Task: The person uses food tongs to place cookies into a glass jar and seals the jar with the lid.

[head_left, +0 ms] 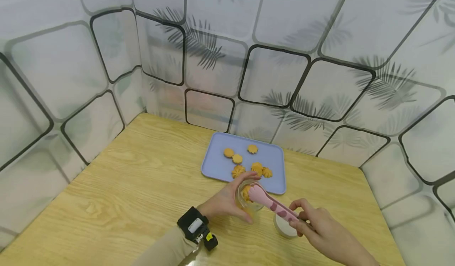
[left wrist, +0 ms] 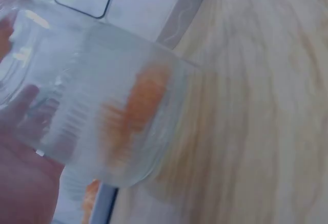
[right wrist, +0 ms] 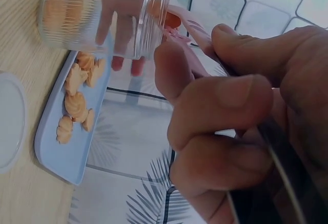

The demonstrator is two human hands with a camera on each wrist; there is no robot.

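My left hand grips a ribbed glass jar, its fingers around the side near the mouth. Orange-brown cookies show through the glass at the bottom. Pink tongs with dark handles are held in my right hand, between thumb and curled fingers. At the jar's mouth, the tong tips pinch another cookie, partly inside the rim. A blue tray lies just beyond the jar, bearing several cookies, some ridged like swirls.
A round white lid lies on the wooden table below the tongs, close to my right hand. Patterned curtain-like walls rise behind and on both sides of the table. My left wrist carries a black strapped device.
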